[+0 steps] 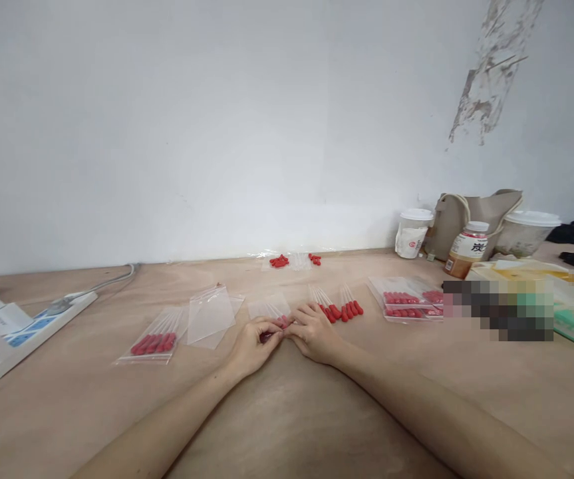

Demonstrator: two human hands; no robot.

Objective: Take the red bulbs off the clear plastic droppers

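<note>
My left hand [255, 344] and my right hand [316, 334] meet at the middle of the table, fingers pinched on the near edge of a clear zip bag [267, 306]. Inside it lie droppers with red rubber bulbs, thin stems pointing away from me; my fingers hide most of the bulbs. Just beyond my right hand are loose droppers [351, 309] in two fanned groups. To the left of my left hand lie flat clear bags [211, 316], and farther left a bag of red-bulbed droppers [154, 339]. More filled bags [401, 303] are stacked on the right.
Red rubber bulbs [279, 261] and clear stems [299, 261] lie near the wall. A power strip [42, 332] with a charger sits at left. At the right stand a lidded paper cup [413, 236], a bottle [467, 249], a bag [446, 226] and a plastic cup [526, 236].
</note>
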